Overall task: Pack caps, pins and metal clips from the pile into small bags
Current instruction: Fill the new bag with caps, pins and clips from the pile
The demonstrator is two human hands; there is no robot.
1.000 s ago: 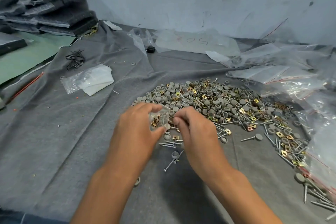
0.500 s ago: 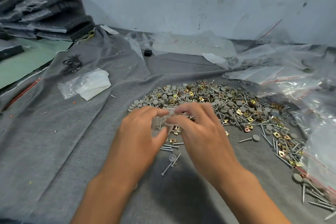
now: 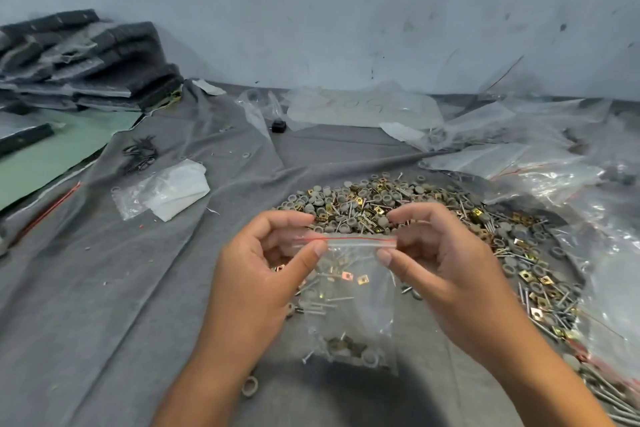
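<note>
Grey cloth [image 3: 104, 288], bag [image 3: 356, 305] contents blurred

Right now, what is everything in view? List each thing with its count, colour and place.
small bag: one, clear with a red zip line, held up between both hands, a few parts at its bottom
pile of caps, pins and metal clips: one, grey and brass, on the cloth behind the hands
grey cloth: one, covering the work surface
loose plastic bags: several, clear, right and far side
folded plastic packet: one, clear and white, on the cloth at left
black clips: small heap, far left of the cloth
dark stacked material: one stack, far left corner
small black object: one, far middle
left hand: pinches the bag's top left
right hand: pinches the bag's top right
</note>
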